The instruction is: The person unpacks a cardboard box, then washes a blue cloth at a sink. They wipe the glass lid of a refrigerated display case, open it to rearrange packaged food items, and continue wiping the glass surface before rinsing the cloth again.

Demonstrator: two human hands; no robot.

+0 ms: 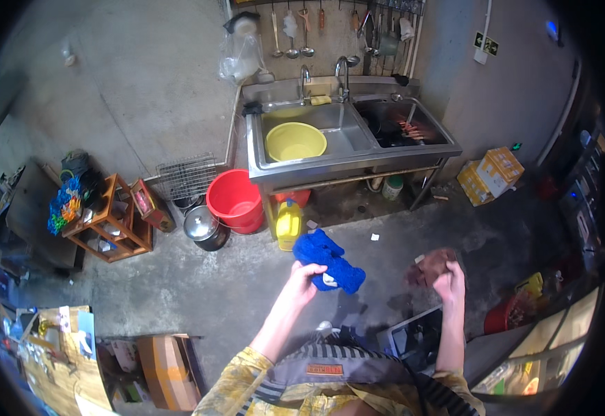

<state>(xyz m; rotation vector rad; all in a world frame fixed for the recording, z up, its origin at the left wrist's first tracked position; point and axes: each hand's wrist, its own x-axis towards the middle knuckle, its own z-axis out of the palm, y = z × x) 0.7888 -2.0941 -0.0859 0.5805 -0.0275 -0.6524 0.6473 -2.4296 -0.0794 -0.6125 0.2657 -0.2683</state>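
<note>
My left hand [305,281] grips a bunched blue cloth [328,257] with a small white tag, held in the air in front of my body. In my right hand [452,281] hangs a brown cloth [431,266], its lower left part blurred. The two cloths are well apart, and both are above the concrete floor. Ahead stands a steel double sink [352,145]. Its left basin contains a yellow basin [296,141]; several dark items and reddish-handled utensils [412,131] lie in the right one.
Left of the sink stand a red bucket [236,203], a lidded pot [201,223] and a wooden shelf [110,223]. A yellow jug [288,226] is by the sink leg. Cardboard boxes are at right [492,174] and lower left [164,372]. Ladles [307,51] hang above.
</note>
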